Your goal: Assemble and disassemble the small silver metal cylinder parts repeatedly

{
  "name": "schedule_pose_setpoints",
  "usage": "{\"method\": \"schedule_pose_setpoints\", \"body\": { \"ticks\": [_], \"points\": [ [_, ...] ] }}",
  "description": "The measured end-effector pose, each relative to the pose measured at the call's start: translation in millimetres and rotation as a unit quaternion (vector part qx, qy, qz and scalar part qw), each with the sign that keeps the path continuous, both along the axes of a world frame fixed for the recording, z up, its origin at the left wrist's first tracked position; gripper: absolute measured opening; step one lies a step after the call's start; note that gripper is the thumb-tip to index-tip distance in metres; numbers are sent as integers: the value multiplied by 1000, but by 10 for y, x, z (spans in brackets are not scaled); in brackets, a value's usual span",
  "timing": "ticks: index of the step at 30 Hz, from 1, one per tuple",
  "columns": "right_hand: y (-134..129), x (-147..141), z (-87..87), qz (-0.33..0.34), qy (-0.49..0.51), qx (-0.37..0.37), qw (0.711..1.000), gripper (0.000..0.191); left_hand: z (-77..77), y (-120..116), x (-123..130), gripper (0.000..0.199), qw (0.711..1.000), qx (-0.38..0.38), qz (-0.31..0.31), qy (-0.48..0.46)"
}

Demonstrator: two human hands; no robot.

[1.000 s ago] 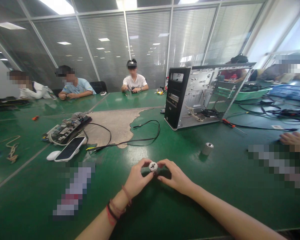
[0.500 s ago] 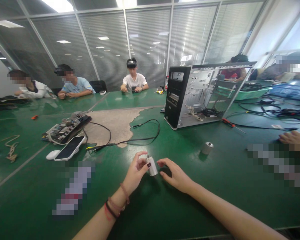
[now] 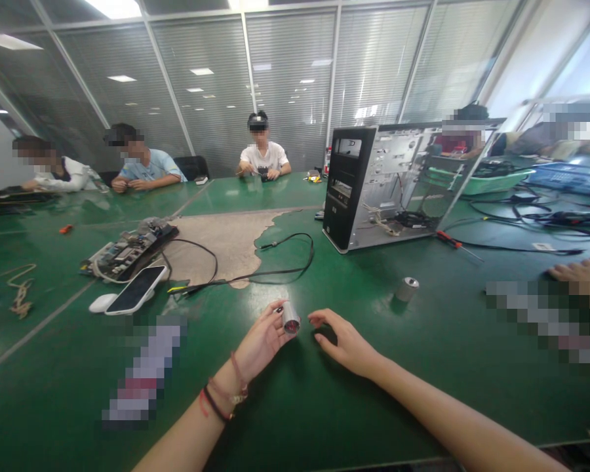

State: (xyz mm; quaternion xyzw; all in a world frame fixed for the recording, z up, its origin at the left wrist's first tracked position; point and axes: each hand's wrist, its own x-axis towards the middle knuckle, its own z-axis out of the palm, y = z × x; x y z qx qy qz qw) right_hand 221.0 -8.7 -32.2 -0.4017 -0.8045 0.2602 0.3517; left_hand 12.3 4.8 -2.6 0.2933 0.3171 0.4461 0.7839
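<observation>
My left hand (image 3: 264, 337) is closed around a small silver metal cylinder (image 3: 290, 316). The cylinder is tilted, and one round end with a dark and reddish inside faces me. Just to its right, my right hand (image 3: 341, 341) rests low over the table with nothing in it, its thumb and curled fingers apart. A second silver cylinder (image 3: 410, 288) of similar size stands upright on the green table (image 3: 354, 419), beyond my right hand and further right.
A computer case (image 3: 349, 190) with its side off stands behind. To the left lie a circuit board (image 3: 132, 252), a white phone (image 3: 137, 292) and a black cable (image 3: 255, 282). A screwdriver (image 3: 452, 241) and another person's hand (image 3: 583, 272) are at right. Several people sit around the table.
My left hand has turned the cylinder so that its open-looking end faces me, and shifted it slightly left. My right hand has hardly moved.
</observation>
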Motion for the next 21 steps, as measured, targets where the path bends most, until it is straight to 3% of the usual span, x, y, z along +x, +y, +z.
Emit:
{"method": "schedule_pose_setpoints", "body": {
  "ticks": [9,21],
  "points": [
    [13,-12,2,-3,6,4,1000,35,-10,-12,14,23,997,-70,-3,-13],
    [24,-2,-6,-30,9,-2,1000,33,32,16,1,9,992,-107,60,-25]
  ]
}}
